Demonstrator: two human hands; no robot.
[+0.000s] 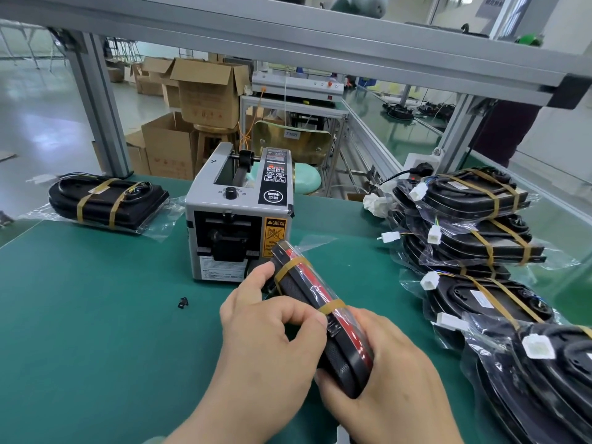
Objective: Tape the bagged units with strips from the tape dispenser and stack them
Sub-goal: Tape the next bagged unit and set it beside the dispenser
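Toward the front edge of the desk [96, 299], before the grey box-shaped tape dispenser [237, 219], the black plastic-bagged unit [304, 288] is held on edge. The grip of the left hand [272, 331] pinches it beside a tan tape strip [331, 306]; the grip of the right hand [384, 379] wraps its lower end. Risk: loose bag film could lift that strip.

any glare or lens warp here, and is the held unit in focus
Head view: the wide lens bows the frame beam; the floor at left shows soft glare; the bagged unit gripped by the left hand and right hand looks sharp.
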